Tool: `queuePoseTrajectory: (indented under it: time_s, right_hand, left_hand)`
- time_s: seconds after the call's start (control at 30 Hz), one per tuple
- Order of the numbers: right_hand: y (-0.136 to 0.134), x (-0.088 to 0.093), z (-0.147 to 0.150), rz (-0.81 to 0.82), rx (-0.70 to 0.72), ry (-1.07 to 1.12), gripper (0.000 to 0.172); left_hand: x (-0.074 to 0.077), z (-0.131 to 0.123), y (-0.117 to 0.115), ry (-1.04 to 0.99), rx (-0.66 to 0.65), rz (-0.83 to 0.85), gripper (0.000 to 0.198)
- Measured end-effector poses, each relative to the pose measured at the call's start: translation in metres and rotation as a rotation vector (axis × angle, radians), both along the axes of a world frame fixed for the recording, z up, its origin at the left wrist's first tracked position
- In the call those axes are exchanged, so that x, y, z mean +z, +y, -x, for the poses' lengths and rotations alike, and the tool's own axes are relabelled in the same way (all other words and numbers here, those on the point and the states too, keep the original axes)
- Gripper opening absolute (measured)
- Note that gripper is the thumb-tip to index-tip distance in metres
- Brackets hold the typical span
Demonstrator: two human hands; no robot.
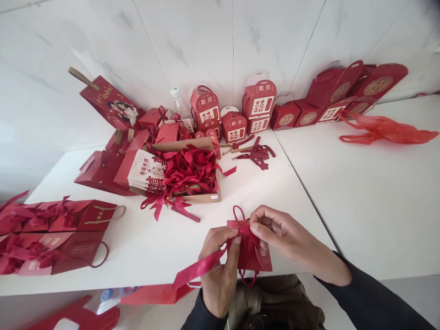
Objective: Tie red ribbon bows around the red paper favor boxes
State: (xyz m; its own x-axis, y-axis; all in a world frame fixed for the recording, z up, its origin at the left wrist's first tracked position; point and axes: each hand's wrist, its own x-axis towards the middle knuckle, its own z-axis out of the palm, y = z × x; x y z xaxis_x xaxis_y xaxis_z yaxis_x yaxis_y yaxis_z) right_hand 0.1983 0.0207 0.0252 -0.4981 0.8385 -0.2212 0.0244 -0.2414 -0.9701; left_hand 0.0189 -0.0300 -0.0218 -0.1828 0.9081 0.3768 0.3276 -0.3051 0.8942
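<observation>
Along the near edge of the smooth white tabletop (247,183), working a long crimson satin ribbon (197,268) across the top of a small red card box (247,257); with the left hand (220,270), pinching the ribbon between thumb and index finger, trailing one loose tail toward the lower left; with the right hand (285,233), pinching more of the ribbon near the far end of the box, curling the remaining fingers inward; for doing this step well, by judgement, pressing the crossing down with one thumb, drawing both sides evenly, smoothing twists out of the satin and avoiding any crushing of the thin card; also guarding against snagging the dark red cord handles (238,206), showing as two loops, one at each end.

Counting, under the hands: one box, one ribbon; counting, beyond: one low brown cardboard tray (206,198), containing a tangled heap of crimson ribbons (192,169), too intermingled for counting; standing along the grey-veined white wall (206,41): apparently six red boxes with square white labels (261,107), five red boxes with round gold medallions (286,119), one clear bottle with a pale cap (178,103); lying farther right: one translucent red plastic bag (388,128); resting at left: two rows of bow-topped red boxes (82,247), running out of view, so defying exact counting.
</observation>
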Motion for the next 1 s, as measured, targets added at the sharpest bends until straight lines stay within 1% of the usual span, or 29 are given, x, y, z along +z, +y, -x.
queuePoseTrajectory:
  time_s: [0.13, 0.33, 0.43, 0.53, 0.63, 0.7, 0.73, 0.83, 0.93, 1.0]
  right_hand:
    - [-0.003, 0.000, -0.005, -0.009, -0.066, 0.009, 0.033]
    - [-0.009, 0.003, -0.012, 0.035, -0.137, 0.036, 0.025]
    - [-0.013, 0.002, -0.016, -0.018, -0.190, 0.005, 0.022]
    - [-0.020, 0.002, -0.022, -0.072, -0.243, -0.094, 0.024]
    - [-0.027, -0.001, -0.030, -0.038, -0.263, -0.241, 0.032]
    - [-0.031, -0.005, -0.036, 0.003, -0.257, -0.326, 0.039]
    - [-0.032, -0.007, -0.039, 0.015, -0.252, -0.360, 0.042]
    - [-0.036, -0.017, -0.047, 0.024, -0.242, -0.434, 0.046]
    - [-0.038, -0.029, -0.053, -0.006, -0.263, -0.469, 0.047]
    - [-0.040, -0.036, -0.056, -0.040, -0.276, -0.498, 0.049]
  left_hand:
    - [0.000, 0.003, -0.005, -0.011, 0.005, -0.012, 0.021]
    - [0.003, 0.007, -0.010, 0.026, 0.036, -0.010, 0.026]
    - [0.004, 0.008, -0.013, 0.033, 0.049, -0.016, 0.027]
    - [0.005, 0.009, -0.017, 0.022, 0.091, 0.008, 0.025]
    - [0.004, 0.010, -0.023, -0.056, 0.158, 0.090, 0.016]
    - [0.003, 0.012, -0.028, -0.131, 0.231, 0.172, 0.010]
    - [0.002, 0.013, -0.031, -0.160, 0.270, 0.218, 0.011]
    - [-0.004, 0.019, -0.036, -0.208, 0.344, 0.373, 0.026]
    - [-0.011, 0.023, -0.035, -0.286, 0.362, 0.518, 0.037]
    - [-0.015, 0.025, -0.032, -0.395, 0.363, 0.588, 0.041]
